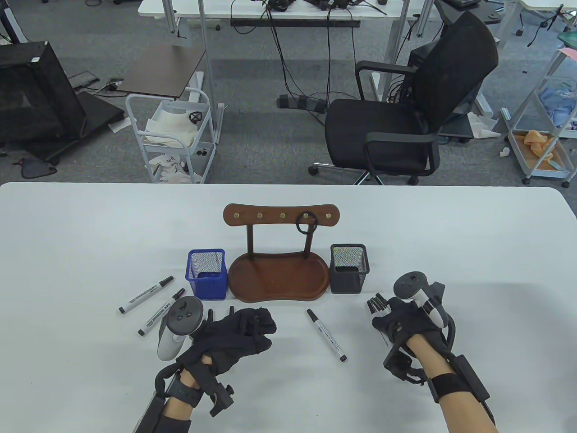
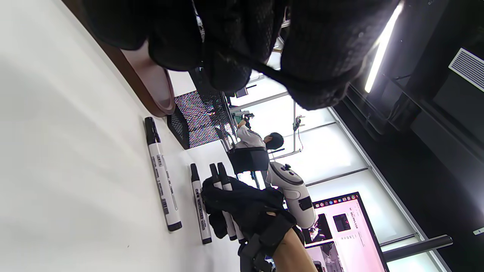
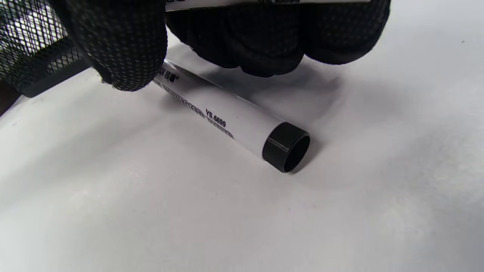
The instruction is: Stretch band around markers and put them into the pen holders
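So, table view: both pen holders, blue (image 1: 207, 274) and black (image 1: 349, 269), look empty. Markers are clutched by the right hand (image 1: 401, 322) at 4 o'clock; three lie loose.

Left wrist view: a band (image 2: 261, 68) is stretched across the left hand (image 2: 242, 41) fingers.

Right wrist view: one marker (image 3: 234, 124) lies under the fingers. Bundling's not done yet.

Office or laboratory workspace. A white table (image 1: 90, 234) fills the lower half of the table view; behind it lies grey carpet. A black mesh office chair (image 1: 405, 117) stands at upper right, and a white desk (image 1: 279, 9) with hanging cables (image 1: 288, 67) runs along the top edge. White wheeled carts (image 1: 171, 135) stand at centre left and far right. In the left wrist view, a lit computer monitor (image 2: 348, 226) appears at lower right.
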Motion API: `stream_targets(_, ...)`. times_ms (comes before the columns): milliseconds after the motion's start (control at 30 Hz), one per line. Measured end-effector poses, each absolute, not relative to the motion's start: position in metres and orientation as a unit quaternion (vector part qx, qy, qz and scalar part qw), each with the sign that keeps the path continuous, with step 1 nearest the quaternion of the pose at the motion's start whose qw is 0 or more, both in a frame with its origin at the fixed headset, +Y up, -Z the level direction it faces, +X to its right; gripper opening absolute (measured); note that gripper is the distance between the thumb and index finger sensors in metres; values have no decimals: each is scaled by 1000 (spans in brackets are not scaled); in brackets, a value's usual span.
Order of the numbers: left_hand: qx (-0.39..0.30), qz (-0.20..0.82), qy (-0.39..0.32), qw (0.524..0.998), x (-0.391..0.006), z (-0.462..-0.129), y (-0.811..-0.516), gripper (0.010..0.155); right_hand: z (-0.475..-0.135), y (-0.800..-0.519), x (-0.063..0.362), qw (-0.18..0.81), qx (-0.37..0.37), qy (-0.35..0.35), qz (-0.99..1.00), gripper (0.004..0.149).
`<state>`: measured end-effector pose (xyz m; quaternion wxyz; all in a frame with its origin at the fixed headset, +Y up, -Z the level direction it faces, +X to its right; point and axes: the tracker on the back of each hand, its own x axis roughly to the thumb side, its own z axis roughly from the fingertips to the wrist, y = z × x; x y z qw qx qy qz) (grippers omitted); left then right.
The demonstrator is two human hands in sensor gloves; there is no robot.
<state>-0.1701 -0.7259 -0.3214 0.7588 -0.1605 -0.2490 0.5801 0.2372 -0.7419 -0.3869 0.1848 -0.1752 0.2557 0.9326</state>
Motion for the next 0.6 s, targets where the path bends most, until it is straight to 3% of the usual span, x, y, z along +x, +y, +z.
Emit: stream_targets(600,-161,579,-248,760,-170,-321,-726,71,-384,-745,219,123,-185,253,942,58)
